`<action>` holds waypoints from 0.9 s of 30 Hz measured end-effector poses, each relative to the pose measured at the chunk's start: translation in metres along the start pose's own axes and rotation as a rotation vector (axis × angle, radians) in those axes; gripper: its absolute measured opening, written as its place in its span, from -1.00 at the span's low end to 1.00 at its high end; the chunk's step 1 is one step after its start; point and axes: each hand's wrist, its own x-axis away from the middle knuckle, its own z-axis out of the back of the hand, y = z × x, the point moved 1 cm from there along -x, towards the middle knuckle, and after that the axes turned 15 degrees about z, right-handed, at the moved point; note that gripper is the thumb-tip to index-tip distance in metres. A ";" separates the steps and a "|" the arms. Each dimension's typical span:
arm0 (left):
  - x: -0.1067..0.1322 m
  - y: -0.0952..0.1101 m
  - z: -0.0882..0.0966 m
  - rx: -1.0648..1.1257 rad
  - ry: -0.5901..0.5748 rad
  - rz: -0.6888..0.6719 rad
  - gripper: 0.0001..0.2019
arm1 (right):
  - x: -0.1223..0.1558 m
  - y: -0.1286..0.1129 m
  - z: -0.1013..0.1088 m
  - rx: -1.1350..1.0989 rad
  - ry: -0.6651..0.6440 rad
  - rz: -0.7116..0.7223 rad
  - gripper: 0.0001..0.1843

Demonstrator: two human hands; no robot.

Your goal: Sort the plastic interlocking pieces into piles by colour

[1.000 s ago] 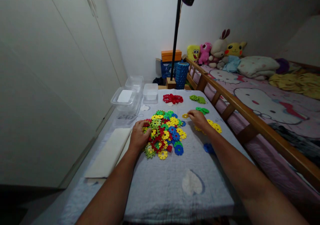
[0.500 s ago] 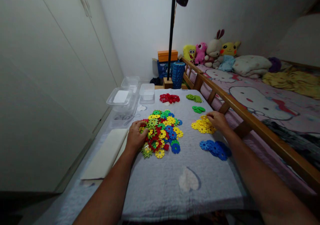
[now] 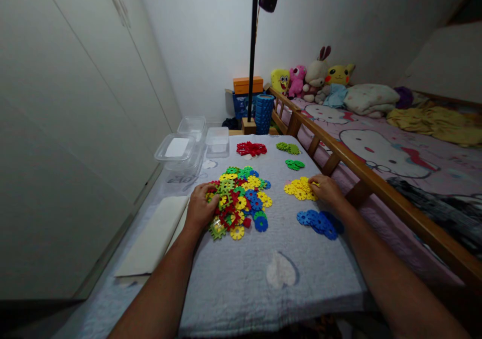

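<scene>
A mixed heap of red, yellow, green and blue plastic snowflake pieces lies on a grey cloth-covered table. My left hand rests on the heap's left edge, fingers curled over the pieces. My right hand lies on the right side of a sorted yellow pile, fingers bent down onto it. A blue pile sits just in front of that hand. Further back lie a red pile, a light green pile and a darker green pile.
Clear plastic containers stand at the table's back left, with a flat white board along the left edge. A wooden bed rail runs along the right. A black pole rises behind the table, near boxes and plush toys.
My right hand carried a yellow piece from beside the heap over to the yellow pile and now rests there. My left hand stayed at the heap's left edge. The view shifted.
</scene>
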 end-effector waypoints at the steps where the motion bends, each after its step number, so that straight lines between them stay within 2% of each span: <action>1: 0.000 0.000 0.000 0.000 -0.001 0.000 -0.79 | -0.001 0.000 -0.001 -0.010 0.011 -0.012 -0.74; 5: 0.001 0.001 0.001 0.000 -0.004 0.000 -0.80 | -0.005 -0.005 -0.003 -0.001 -0.005 -0.050 -0.74; 9: 0.000 0.001 0.001 -0.005 -0.004 -0.010 -0.79 | -0.014 -0.021 -0.006 0.021 -0.022 -0.017 -0.74; 14: -0.001 -0.001 0.000 -0.014 -0.005 -0.004 -0.78 | -0.031 -0.066 -0.019 -0.049 -0.009 0.100 -0.69; 17: 0.000 -0.001 0.000 -0.006 -0.004 -0.005 -0.78 | -0.042 -0.097 -0.038 -0.081 -0.076 0.191 -0.66; 20: 0.000 0.001 0.000 -0.005 -0.009 -0.004 -0.80 | -0.050 -0.117 -0.058 -0.056 -0.095 0.214 -0.56; 23: 0.001 0.002 0.000 -0.005 -0.007 0.007 -0.80 | -0.051 -0.122 -0.072 -0.043 -0.105 0.204 -0.44; 27: 0.000 0.001 -0.001 0.002 -0.002 0.005 -0.80 | -0.048 -0.121 -0.074 -0.049 -0.104 0.179 -0.44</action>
